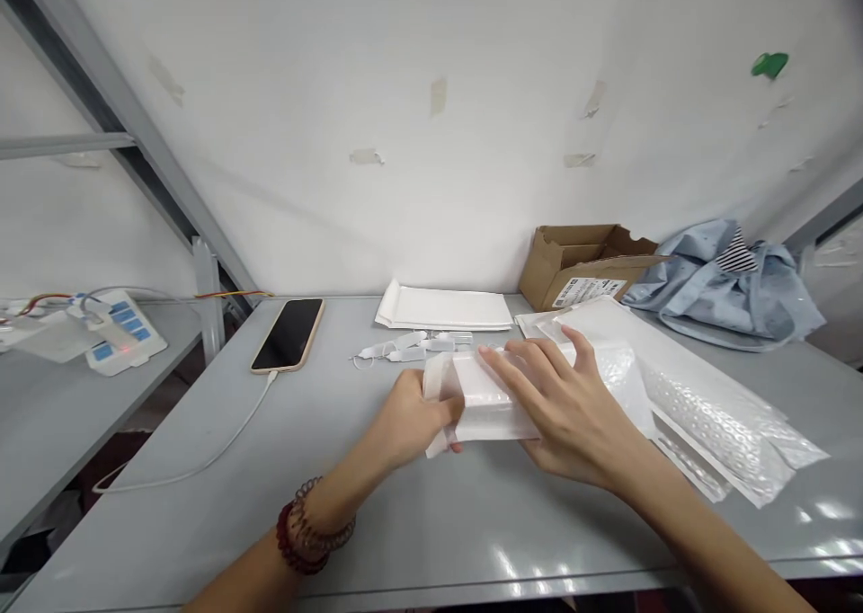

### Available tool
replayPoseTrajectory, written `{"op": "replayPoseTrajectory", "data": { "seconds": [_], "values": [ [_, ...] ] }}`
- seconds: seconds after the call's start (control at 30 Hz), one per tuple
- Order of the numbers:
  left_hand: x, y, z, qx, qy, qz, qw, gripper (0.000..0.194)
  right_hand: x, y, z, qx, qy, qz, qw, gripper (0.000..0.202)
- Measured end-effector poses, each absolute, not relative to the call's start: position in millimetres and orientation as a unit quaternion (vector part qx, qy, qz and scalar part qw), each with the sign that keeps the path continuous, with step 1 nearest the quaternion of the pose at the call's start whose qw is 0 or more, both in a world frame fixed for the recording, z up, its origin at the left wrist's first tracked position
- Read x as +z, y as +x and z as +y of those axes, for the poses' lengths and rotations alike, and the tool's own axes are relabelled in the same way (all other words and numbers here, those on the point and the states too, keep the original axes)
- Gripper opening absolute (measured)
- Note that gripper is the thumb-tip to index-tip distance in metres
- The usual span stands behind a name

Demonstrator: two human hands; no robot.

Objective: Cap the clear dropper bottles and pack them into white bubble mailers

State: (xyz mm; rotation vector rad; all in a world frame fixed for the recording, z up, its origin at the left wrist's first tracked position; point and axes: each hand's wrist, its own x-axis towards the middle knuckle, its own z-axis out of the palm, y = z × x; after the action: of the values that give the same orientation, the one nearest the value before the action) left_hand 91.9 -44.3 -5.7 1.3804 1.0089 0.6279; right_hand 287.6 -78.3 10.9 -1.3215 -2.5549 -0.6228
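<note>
A white bubble-lined pouch [495,406] is held above the grey table between both hands. My left hand [422,415] grips its left end, with the thumb at the opening. My right hand [556,397] lies over its right part, fingers bent around the top. Behind the hands, several small translucent plastic pieces [408,350] with thin loops lie on the table. A flat white packet [451,309] rests beyond them near the wall. More white bubble wrap pouches [707,406] lie in a pile to the right.
A black-screened phone [288,334] with a white cable lies at the left. An open cardboard box [586,267] and a light blue cloth [728,280] stand at the back right. A power strip [128,330] sits on the left side table [47,415].
</note>
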Motion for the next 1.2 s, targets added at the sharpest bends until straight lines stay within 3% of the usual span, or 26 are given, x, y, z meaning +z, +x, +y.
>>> {"op": "replayPoseTrajectory", "data": {
  "seconds": [0.2,0.33,0.5,0.7,0.9,1.2],
  "values": [
    [-1,78,-31,0.25,0.678,0.429,0.542,0.026,3,297,-66,-0.19,-0.448,-0.866,0.118,0.066],
    [-3,55,-6,0.299,0.717,0.448,0.441,0.041,1,300,-62,-0.192,-0.478,-0.846,0.142,0.052],
    [-23,38,26,0.366,0.738,0.498,0.272,0.034,-9,289,-60,-0.142,-0.509,-0.845,0.087,0.061],
    [-41,37,36,0.311,0.786,0.482,0.229,0.027,-13,280,-64,0.0,-0.483,-0.873,0.072,0.072],
    [-38,29,38,0.304,0.787,0.498,0.202,0.012,-12,277,-64,0.052,-0.485,-0.868,0.09,0.071],
    [-40,47,40,0.356,0.735,0.532,0.223,0.026,-15,271,-65,0.098,-0.49,-0.863,0.072,0.072]
  ]
}}
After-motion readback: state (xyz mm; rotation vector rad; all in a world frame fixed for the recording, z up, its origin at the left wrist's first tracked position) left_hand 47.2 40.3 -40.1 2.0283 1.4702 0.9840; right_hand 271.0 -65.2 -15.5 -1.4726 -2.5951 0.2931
